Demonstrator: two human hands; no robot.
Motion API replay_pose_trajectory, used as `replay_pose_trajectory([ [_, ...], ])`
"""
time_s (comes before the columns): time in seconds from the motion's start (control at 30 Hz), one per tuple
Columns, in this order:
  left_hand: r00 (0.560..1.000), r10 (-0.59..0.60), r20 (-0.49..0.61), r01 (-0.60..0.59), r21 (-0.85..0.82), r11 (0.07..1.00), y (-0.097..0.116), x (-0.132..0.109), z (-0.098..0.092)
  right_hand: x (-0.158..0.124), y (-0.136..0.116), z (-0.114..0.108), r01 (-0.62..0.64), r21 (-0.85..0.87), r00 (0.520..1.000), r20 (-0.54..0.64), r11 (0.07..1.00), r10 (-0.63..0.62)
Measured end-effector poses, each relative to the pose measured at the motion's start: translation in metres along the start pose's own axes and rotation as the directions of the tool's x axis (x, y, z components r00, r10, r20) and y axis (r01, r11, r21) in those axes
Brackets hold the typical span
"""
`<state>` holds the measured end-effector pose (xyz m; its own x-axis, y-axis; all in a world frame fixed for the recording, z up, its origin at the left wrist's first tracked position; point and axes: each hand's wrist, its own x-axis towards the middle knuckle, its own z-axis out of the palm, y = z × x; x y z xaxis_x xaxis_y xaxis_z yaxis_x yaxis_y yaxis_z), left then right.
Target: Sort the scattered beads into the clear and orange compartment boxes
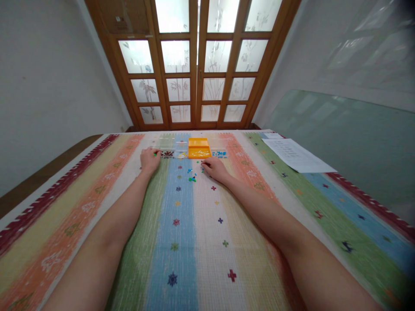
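Note:
Both my arms stretch far out over a striped cloth point(181, 242). My left hand point(149, 160) is curled, its fingertips pinched at the left end of a clear compartment box point(168, 153); what it holds is too small to name. My right hand point(214, 166) rests palm down with fingers drawn together, pinching at small loose beads point(192, 176) scattered on the cloth. An orange tray point(199, 148) with pale bits in it stands just beyond both hands, between clear compartments; the right one point(219, 153) holds blue bits.
A printed paper sheet point(296, 155) lies at the right on the cloth. A glass pane point(343, 138) leans against the right wall. Wooden doors with frosted panes point(194, 65) stand behind the table. The table's left edge point(45, 172) shows bare wood.

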<state>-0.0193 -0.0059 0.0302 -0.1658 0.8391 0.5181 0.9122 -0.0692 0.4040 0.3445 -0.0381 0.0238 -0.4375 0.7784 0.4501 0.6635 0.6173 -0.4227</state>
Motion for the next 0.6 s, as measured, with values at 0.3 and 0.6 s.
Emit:
replay_pose_trajectory([
  [0.3, 0.599, 0.699, 0.39, -0.483, -0.521, 0.704, 0.095, -0.032, -0.006, 0.001, 0.004, 0.004, 0.032, 0.012, 0.999, -0.019, 0.999, -0.031],
  [0.6, 0.389, 0.777, 0.494, -0.53, -0.57, 0.628, 0.117, -0.052, -0.01, 0.001, -0.001, 0.001, 0.009, -0.009, 1.0, -0.008, 1.0, -0.009],
])
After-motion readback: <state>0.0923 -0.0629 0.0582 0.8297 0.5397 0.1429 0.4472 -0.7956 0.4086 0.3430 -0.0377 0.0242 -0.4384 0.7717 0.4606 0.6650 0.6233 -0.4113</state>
